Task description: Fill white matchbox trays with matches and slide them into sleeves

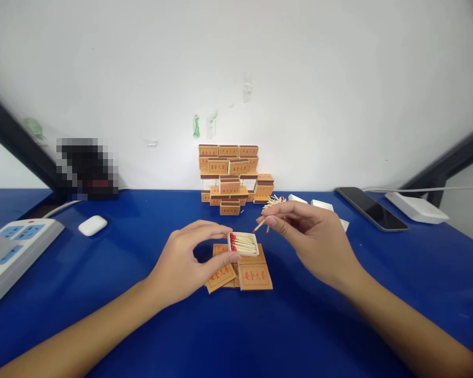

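Matchbox tray (247, 254) pinched in my left fingers (225, 259), matches (244, 243) inside. Got a single match (259, 226) gripped in my right fingers (273, 221) too.

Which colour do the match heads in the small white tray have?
The match heads are red; the head view shows this best.

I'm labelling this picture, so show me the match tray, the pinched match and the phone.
Match tray (249, 254), head view: front wall.
Pinched match (259, 226), head view: wooden stick.
Phone (372, 209), head view: dark screen.

A small white case (92, 226) lies near a power strip (23, 252), a dark phone (371, 209) beside a white box (417, 208).
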Demonstrator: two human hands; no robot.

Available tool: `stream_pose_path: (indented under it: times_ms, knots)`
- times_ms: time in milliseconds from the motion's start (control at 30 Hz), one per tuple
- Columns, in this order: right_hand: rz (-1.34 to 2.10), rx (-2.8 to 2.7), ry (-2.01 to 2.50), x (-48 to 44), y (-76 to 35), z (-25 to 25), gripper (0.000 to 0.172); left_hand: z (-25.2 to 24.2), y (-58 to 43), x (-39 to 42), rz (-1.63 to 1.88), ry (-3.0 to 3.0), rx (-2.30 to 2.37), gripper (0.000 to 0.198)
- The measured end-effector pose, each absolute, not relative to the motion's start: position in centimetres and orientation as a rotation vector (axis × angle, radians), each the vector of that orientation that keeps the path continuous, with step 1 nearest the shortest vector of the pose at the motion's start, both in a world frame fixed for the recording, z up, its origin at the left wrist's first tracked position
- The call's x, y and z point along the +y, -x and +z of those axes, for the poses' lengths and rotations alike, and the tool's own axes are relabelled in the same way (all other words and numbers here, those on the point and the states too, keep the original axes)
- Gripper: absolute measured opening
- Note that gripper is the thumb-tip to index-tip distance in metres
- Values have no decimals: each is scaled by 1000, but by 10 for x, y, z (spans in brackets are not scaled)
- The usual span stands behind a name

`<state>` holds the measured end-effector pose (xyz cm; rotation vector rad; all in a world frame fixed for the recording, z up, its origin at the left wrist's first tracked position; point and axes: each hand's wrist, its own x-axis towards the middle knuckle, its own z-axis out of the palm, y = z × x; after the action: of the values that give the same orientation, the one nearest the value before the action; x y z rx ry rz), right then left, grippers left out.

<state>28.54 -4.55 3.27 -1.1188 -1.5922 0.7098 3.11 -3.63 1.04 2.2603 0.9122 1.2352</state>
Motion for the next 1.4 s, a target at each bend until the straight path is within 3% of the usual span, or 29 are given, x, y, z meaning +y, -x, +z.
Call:
stream_pose_path:
  times_ms: [267,1033,1267,1400]
  knots:
    - [909,-1400,1042,-61,-261,30,14,11,-35,-40,1236,-2198,930,31]
    - [871,-1462,1065,-59,-253,16,19,14,-32,-42,1311,-2164,1042,31]
    - [539,-1670,1037,-60,-258,18,8,14,-31,-39,1332,-2182,1048,31]
    - [213,-1883,978,-58,-265,19,19,13,-31,-39,1325,-2180,1040,31]
